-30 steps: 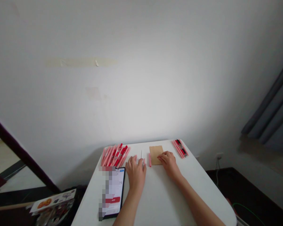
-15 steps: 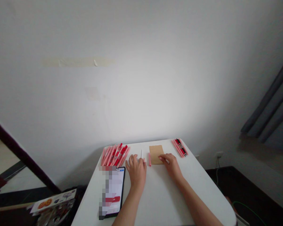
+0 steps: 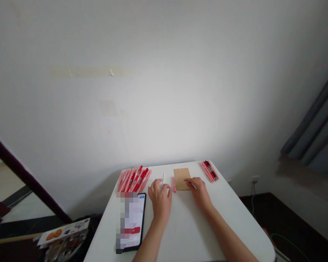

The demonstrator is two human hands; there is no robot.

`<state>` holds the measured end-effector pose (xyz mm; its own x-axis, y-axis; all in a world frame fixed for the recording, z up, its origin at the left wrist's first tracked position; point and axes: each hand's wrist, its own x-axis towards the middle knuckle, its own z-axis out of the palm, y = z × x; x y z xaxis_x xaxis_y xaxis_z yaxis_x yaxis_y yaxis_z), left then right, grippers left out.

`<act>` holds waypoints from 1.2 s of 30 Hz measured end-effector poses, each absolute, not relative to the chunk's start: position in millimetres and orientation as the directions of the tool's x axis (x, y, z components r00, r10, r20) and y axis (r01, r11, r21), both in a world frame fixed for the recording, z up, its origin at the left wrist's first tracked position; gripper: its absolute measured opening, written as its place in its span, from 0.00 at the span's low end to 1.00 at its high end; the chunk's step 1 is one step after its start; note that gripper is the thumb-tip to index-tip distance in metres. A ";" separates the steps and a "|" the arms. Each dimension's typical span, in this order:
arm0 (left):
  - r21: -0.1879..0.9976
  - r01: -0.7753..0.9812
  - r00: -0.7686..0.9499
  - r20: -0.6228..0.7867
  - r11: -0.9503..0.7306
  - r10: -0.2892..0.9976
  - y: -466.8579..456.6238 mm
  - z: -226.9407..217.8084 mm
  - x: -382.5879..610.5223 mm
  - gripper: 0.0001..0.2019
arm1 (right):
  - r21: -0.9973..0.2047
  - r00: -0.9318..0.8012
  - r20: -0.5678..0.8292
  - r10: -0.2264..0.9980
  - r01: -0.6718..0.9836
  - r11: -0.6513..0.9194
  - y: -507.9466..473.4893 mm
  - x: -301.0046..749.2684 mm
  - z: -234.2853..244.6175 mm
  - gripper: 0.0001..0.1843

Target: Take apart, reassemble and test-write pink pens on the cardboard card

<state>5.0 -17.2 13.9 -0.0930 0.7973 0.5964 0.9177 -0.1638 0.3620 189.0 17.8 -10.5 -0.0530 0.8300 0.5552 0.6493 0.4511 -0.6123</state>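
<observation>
My left hand [image 3: 160,200] is over the table with its fingers apart and bent. A thin white stick-like item [image 3: 164,178] lies just beyond its fingers, its near end partly hidden by them. To the right of the thumb lies a short pink stick-shaped piece [image 3: 174,185], along the left edge of a brown paper rectangle [image 3: 181,176]. Thumb tip and pink piece are very close; I cannot tell whether they touch. My right hand [image 3: 200,193] reaches over the paper's right side, thumb and index finger close together on it.
Pink and red pens [image 3: 133,180] lie piled at the table's far left. Pink and black pens [image 3: 209,171] lie side by side at the far right corner. A phone [image 3: 132,223] lies left of my left forearm. The white table [image 3: 188,233] stands against a wall [image 3: 164,91].
My left hand has shifted slightly to the right, its thumb nearer the pink piece. My right hand stays at the brown paper.
</observation>
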 end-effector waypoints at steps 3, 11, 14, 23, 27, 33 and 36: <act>0.440 0.873 -0.112 0.600 -0.211 0.792 -19.4 11.3 7.8 0.05 | -0.587 -0.092 0.557 0.825 0.659 0.469 15.2 185.7 -8.6 0.13; 0.494 0.821 -0.090 0.606 -0.285 0.790 -19.5 10.5 10.1 0.06 | -0.554 -0.186 0.588 0.787 0.617 0.559 14.8 181.1 -9.3 0.08; 0.495 0.816 -0.079 0.608 -0.299 0.790 -20.1 9.9 10.4 0.06 | -0.569 -0.183 0.587 0.788 0.599 0.563 14.0 180.2 -8.3 0.08; 0.517 0.797 -0.089 0.612 -0.312 0.786 -20.8 11.7 9.3 0.07 | -0.570 -0.181 0.570 0.801 0.615 0.545 10.9 179.7 -3.9 0.10; 0.525 0.791 -0.091 0.609 -0.315 0.788 -21.0 12.4 9.2 0.07 | -0.565 -0.163 0.575 0.802 0.629 0.533 12.1 180.4 -6.7 0.09; 0.526 0.770 -0.073 0.635 -0.361 0.769 -18.3 8.0 8.3 0.06 | -0.550 -0.188 0.589 0.786 0.618 0.561 11.9 180.1 -6.4 0.11; 0.549 0.752 -0.085 0.628 -0.364 0.773 -16.3 5.9 6.5 0.06 | -0.543 -0.204 0.591 0.781 0.615 0.572 11.1 180.5 -5.3 0.11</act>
